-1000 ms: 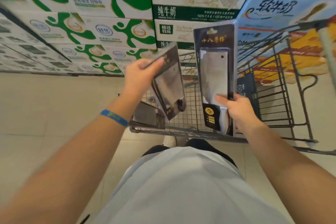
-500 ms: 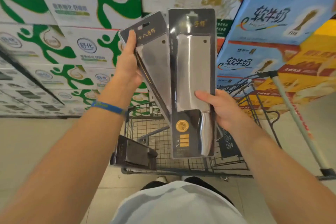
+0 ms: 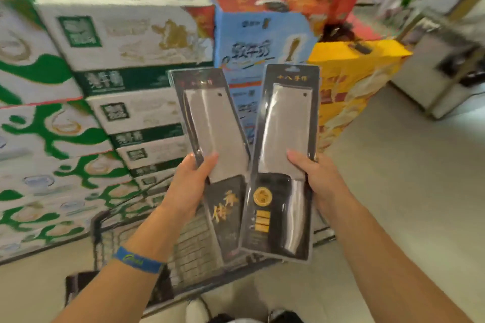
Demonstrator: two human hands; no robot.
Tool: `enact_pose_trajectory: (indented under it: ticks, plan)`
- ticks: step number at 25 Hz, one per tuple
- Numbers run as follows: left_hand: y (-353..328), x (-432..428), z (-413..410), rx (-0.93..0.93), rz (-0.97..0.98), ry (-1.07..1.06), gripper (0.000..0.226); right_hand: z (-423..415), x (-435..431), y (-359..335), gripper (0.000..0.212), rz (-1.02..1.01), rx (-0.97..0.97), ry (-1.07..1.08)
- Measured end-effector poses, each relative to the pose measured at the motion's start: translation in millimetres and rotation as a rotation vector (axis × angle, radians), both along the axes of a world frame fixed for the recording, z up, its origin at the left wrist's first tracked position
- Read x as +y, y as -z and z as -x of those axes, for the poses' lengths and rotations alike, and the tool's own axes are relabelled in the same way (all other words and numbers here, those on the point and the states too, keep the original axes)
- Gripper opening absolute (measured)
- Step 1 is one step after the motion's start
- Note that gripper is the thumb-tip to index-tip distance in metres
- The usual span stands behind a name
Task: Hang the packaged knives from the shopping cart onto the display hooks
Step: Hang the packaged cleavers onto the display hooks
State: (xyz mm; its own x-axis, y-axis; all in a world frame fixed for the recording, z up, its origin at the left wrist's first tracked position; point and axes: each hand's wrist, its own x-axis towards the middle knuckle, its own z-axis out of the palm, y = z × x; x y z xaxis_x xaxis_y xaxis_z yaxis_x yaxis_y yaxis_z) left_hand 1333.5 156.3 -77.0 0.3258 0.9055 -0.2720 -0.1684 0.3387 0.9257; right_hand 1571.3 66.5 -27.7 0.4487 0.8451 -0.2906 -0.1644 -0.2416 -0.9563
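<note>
Now upright above shopping cart (image 3: 194, 252), hang-holes topmost (for hooks, presumably; none visible). Clamped: left knife (image 3: 215, 136) in left grip (image 3: 187, 189), right knife (image 3: 286, 139) in right grip (image 3: 324, 183).

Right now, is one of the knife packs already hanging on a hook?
No, the left hand grips the left pack and the right hand the right pack, both in mid-air.
</note>
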Motion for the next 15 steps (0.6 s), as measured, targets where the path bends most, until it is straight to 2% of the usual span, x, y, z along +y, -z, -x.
enact_pose_trajectory:
  ticks: [2, 4, 6, 8, 12, 15]
  plan:
    - [-11, -7, -50, 0.034, -0.08, 0.098, 0.027, -58, -28, -24, 0.024, -0.088, -0.071, 0.086]
    - [-32, -19, -120, 0.05, -0.193, 0.214, 0.036, -118, -72, -47, 0.022, -0.152, -0.152, 0.179]
    - [-58, -39, -193, 0.077, -0.307, 0.316, 0.042, -171, -124, -67, 0.028, -0.157, -0.205, 0.283]
    - [-83, -68, -270, 0.056, -0.392, 0.412, 0.038, -224, -185, -80, 0.028, -0.146, -0.239, 0.442]
    - [-120, -140, -397, -0.022, -0.399, 0.465, 0.045, -297, -294, -112, 0.033, -0.099, -0.301, 0.75]
    - [-151, -208, -478, -0.131, -0.315, 0.587, 0.073, -329, -377, -143, 0.047, -0.074, -0.384, 0.962]
